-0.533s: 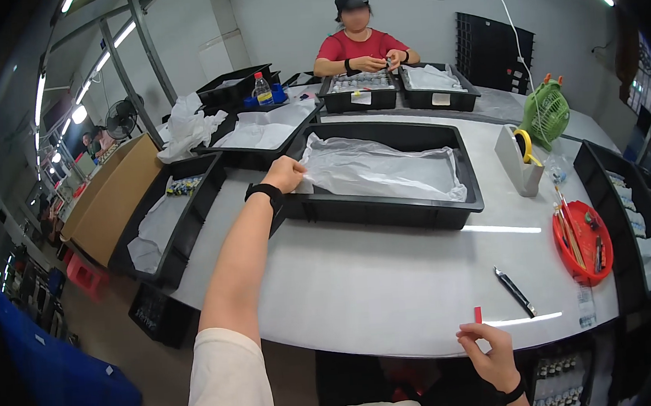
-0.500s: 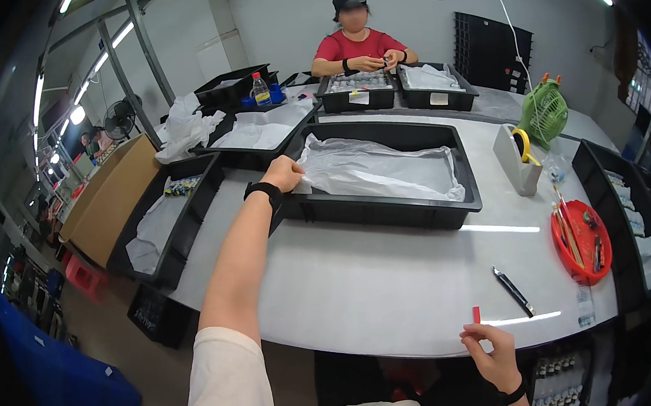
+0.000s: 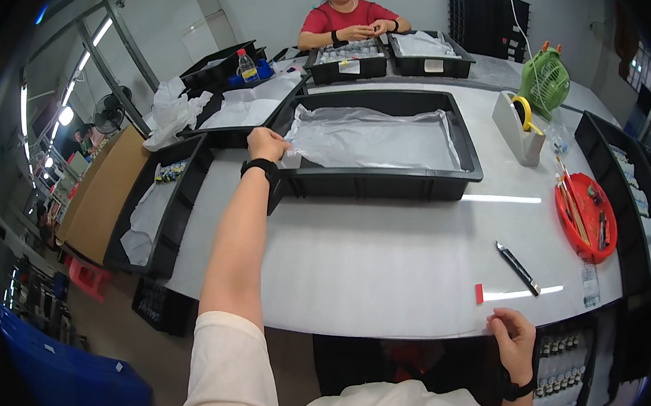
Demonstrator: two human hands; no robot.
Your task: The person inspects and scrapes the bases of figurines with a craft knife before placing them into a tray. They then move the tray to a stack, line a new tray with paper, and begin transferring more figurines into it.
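Note:
A black tray (image 3: 384, 182) lined with a thin white sheet (image 3: 381, 135) stands on the table in front of me. At its left edge my left hand (image 3: 267, 144) is closed, with the fingertips on the sheet's edge by the rim. My right hand (image 3: 515, 343) hovers at the table's near right edge, its fingers loosely curled and slightly parted, with nothing visible in them. Just beyond those fingertips a small red strip (image 3: 479, 293) lies on the table. A black-handled utility knife (image 3: 518, 268) lies to the right of the strip.
A red basket (image 3: 608, 252) with brushes stands right, beside a black tray (image 3: 634, 245). Behind it are a yellow-handled tool in a white holder (image 3: 518, 135) and a green fan (image 3: 547, 85). More lined trays (image 3: 165, 233) stand left. Across the table sits a person (image 3: 343, 21) in red.
My view has tipped down, so the table sits higher in it. My right hand has drawn away from the red strip, to the right and slightly toward me. My left hand stays at the tray's left rim.

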